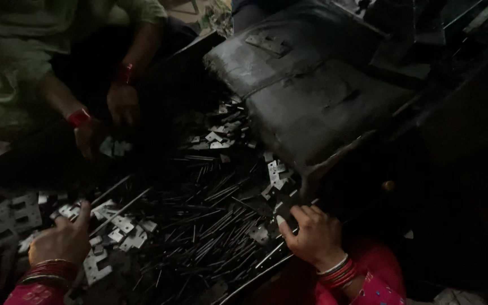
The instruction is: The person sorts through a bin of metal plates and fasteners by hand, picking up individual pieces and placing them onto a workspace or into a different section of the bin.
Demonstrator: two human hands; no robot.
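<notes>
Thin metal pins (210,217): a dense, dark heap of slender rods, strewn across the middle of the work surface between both of the wearer's hands, lying at all angles. Flat hinge plates (124,226): pale, notched metal leaves, scattered among the pins at lower left, with more clusters near the centre and a further pile at the far left edge. Left hand (63,240): low at the left, back of the hand up, thumb raised and fingers curled loosely over the plates; whether it grips one cannot be told. Right hand (312,231): at lower right, fingers bent and resting on the edge of the pin heap, touching the rods; a firm hold is not discernible. Both wrists carry red bangles, above pink patterned sleeves. Dark padded block (312,90): large, worn, slanting across the upper right, one hinge plate lying on its top. Second person (57,51): seated opposite at upper left in a pale green garment, both hands lowered, the nearer one holding a few light plates.
</notes>
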